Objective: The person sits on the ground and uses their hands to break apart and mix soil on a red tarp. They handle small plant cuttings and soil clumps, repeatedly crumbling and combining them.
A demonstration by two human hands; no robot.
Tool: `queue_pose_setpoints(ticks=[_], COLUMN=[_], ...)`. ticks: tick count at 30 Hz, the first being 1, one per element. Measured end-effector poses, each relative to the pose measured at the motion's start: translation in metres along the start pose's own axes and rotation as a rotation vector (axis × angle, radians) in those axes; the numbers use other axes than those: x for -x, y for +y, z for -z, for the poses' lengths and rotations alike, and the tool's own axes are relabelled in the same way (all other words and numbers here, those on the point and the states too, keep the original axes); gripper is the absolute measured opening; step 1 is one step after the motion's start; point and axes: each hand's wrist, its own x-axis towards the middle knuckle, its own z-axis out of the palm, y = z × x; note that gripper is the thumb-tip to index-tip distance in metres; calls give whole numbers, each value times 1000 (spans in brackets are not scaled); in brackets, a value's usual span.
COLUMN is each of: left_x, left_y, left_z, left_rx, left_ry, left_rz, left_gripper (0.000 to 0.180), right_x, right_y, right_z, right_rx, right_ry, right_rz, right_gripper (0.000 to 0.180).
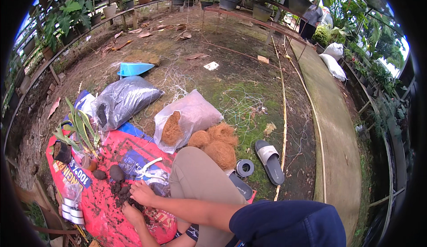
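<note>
Both my hands are low over a loose heap of dark soil on a red printed sheet. My right hand reaches across from the right, its fingers curled onto a dark soil clump. Just nearer, my left hand is closed against the same clump from below; its fingertips are partly hidden. Beyond the heap sit a dark round soil ball and a smaller dark lump. White-handled pruning shears lie right of them. A snake plant is at the sheet's far left.
A black plant bag, brown jar and white rolls are left. Farther out lie a grey soil bag, blue scoop and clear fibre bag. Brown fibre balls, a tape roll and slippers are right.
</note>
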Motion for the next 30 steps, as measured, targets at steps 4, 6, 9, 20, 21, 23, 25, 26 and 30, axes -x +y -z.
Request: queue_pose_setpoints(ticks=[4, 6, 9, 20, 21, 23, 25, 26, 30], left_x=[0, 0, 2, 31, 33, 31, 30, 32, 30], left_y=[-7, -10, 8, 6, 6, 3, 0, 5, 4], left_z=[-1, 5, 11, 8, 7, 6, 7, 10, 4], left_rx=[81, 139, 141, 103, 147, 181, 204, 212, 144], left_ry=[35, 88, 89, -139, -111, -73, -47, -46, -86], left_rz=[-21, -33, 27, -123, -158, -250, -294, -301, -327], left_gripper=[28, 26, 25, 64, 65, 66, 65, 63, 55], right_x=[3, 11, 20, 43, 43, 43, 43, 46, 46], right_y=[-9, -16, -5, -10, -8, -7, -9, -5, 0], right_z=[8, 6, -9, -15, -15, -13, -9, -12, -15], right_rx=[-22, 29, 44, 209, 192, 155, 141, 148, 168], right_ry=[-10, 5, -48, 54, 100, 64, 86, 129, 95], right_rz=[37, 52, 34, 175, 190, 197, 225, 239, 223], right_gripper=[37, 43, 53, 41, 38, 40, 40, 38, 30])
